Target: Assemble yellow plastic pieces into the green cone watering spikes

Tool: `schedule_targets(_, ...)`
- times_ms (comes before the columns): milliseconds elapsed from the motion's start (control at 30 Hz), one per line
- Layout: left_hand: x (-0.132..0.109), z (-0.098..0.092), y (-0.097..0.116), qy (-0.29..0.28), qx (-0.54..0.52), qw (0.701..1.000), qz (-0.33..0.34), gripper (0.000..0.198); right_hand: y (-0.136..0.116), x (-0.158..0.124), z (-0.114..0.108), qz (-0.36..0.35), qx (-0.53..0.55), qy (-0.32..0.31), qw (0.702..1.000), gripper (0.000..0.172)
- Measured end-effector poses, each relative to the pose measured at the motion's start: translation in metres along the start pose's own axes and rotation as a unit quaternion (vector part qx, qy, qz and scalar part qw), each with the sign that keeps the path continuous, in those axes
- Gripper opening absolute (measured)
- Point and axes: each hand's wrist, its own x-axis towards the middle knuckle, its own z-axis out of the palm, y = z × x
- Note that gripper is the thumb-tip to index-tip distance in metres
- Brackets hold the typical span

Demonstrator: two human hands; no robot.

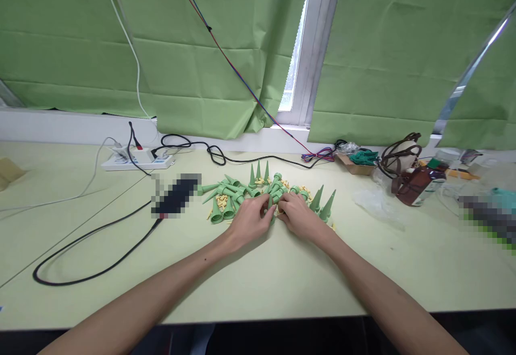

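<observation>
My left hand point(250, 217) is closed around a green plastic cone spike point(270, 203), which stands point up between thumb and fingers. Close beside it, my right hand point(299, 216) has its fingers curled together in a pinch; whatever they hold is hidden. Around both hands lie several loose green cones point(216, 211), some on their sides, others upright like the tall cones point(329, 205) to the right. Small yellow pieces point(221, 201) are scattered among them.
At left, a dark blurred device point(177, 195) trails a black cable point(100, 275). A white power strip point(137, 159) sits behind it. On the right are a brown bottle point(421, 183), a clear plastic bag point(377, 204) and a cardboard box point(355, 165). Green curtains point(209, 75) hang behind.
</observation>
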Motion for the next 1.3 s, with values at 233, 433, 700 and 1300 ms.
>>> schedule_targets(233,0.000,0.000,0.000,0.008,0.012,1.000,-0.025,0.014,0.001,0.001,0.002,-0.012,0.003,0.005,1.000,0.010)
schedule_targets(433,-0.001,0.001,-0.002,0.009,0.008,1.000,-0.018,0.017,0.000,0.002,-0.002,-0.015,-0.005,0.013,1.000,0.009)
schedule_targets(700,-0.001,0.003,-0.003,0.010,0.004,1.000,-0.004,0.019,-0.003,0.006,-0.010,-0.009,0.006,0.052,0.999,0.015)
schedule_targets(1300,-0.005,-0.003,0.010,0.159,-0.059,0.985,0.031,0.018,-0.018,0.005,-0.008,-0.010,0.227,0.281,0.932,0.011)
